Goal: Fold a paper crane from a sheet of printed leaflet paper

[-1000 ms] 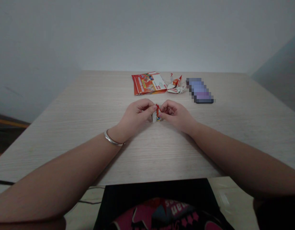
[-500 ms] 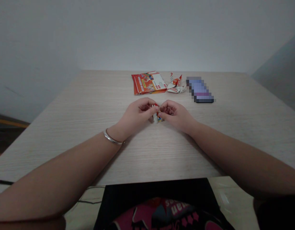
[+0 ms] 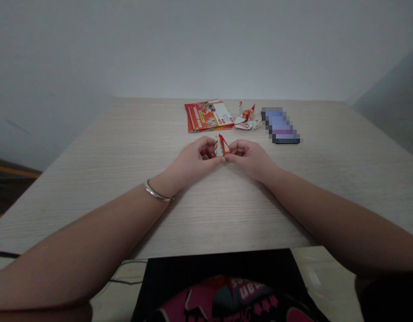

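Observation:
A small piece of folded paper (image 3: 221, 146), white with red and orange print, stands with a pointed tip up between my two hands. My left hand (image 3: 202, 156) is closed on its left side, the thumb along the lower edge. From the right, my right hand (image 3: 247, 157) pinches the same paper at its lower corner. The thumbs nearly meet in front of it. Fingers partly hide its sides and back.
Behind my hands lies a stack of printed red and white leaflets (image 3: 209, 117). Several folded paper pieces (image 3: 247, 120) sit right of it, then a phone (image 3: 280, 125) with a blurred screen. The pale wooden table (image 3: 126, 129) reaches back to a wall.
The folded paper has been turned: its pointed red and white tip now rises above my thumbs, where before its end hung below them. My hands have shifted slightly.

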Available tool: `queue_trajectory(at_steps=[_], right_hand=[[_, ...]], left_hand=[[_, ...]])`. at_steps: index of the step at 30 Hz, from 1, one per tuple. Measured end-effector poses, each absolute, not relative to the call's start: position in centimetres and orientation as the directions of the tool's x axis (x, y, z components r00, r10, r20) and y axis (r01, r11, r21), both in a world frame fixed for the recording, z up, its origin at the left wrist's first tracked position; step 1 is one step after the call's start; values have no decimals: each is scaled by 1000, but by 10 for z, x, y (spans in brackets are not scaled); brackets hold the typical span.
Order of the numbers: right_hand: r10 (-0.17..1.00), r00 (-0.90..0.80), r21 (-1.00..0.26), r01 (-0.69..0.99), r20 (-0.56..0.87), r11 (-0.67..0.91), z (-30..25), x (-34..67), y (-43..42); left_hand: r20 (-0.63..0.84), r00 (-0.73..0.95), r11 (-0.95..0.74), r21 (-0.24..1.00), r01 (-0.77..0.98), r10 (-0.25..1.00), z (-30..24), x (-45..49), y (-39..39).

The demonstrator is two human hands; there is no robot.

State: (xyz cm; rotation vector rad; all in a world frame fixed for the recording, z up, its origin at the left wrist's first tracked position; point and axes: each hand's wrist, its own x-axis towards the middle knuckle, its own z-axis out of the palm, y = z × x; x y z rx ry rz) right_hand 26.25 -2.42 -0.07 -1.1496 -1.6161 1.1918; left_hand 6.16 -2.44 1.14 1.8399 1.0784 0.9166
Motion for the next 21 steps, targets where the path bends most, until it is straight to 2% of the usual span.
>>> queue_trajectory(at_steps=[4,9,13,16,21], right_hand=[[965,-249,-974,186,79,127,-2,263,-23],[967,-245,-984,146,67,106,-5,264,-22],[961,-266,-982,149,75,118,-8,267,-20],[950,-296,-984,117,98,138,-10,268,-19],[923,-361,-985,49,134,163,-13,269,-18]], left_hand=[[172,415,-355,837,417,893,14,59,-27],[201,416,-385,818,426,887,14,58,-24],[166,466,-354,867,350,869,13,58,-23],[197,506,-350,909,227,839,13,58,-22],[193,467,-251,966,65,863,9,59,-23]])
